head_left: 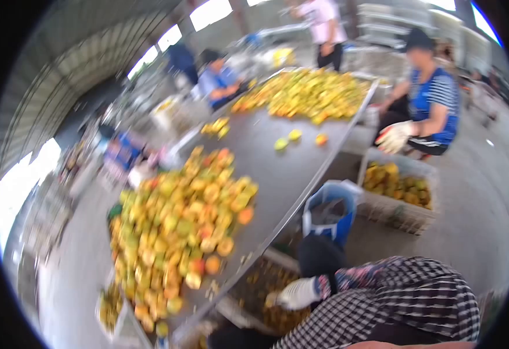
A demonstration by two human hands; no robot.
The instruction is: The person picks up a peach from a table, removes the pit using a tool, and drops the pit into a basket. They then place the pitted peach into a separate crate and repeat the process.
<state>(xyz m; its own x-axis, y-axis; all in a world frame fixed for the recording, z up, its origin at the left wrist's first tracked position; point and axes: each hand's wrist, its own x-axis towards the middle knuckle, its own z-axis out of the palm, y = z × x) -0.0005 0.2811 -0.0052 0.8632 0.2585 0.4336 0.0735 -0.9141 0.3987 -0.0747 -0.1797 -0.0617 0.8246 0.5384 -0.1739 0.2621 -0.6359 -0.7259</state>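
My right hand (298, 294), in a white glove below a floral cuff, reaches down over a crate under the table's near edge. Its fingers look drawn together, and blur hides what is in them, if anything. Beneath it, small yellow-brown pieces (283, 317) lie in the crate. A large heap of yellow and orange fruit (179, 227), perhaps peaches, covers the near left part of the metal table (277, 186). Some of the fruit looks cut. My left hand is out of view.
A blue bucket (343, 224) with a bag stands beside the table. Behind it is a white crate (402, 213) of yellow fruit. A gloved co-worker (440, 107) sits at right. Another fruit heap (312, 96) covers the far end, with people around it. Another container (110, 308) stands at lower left.
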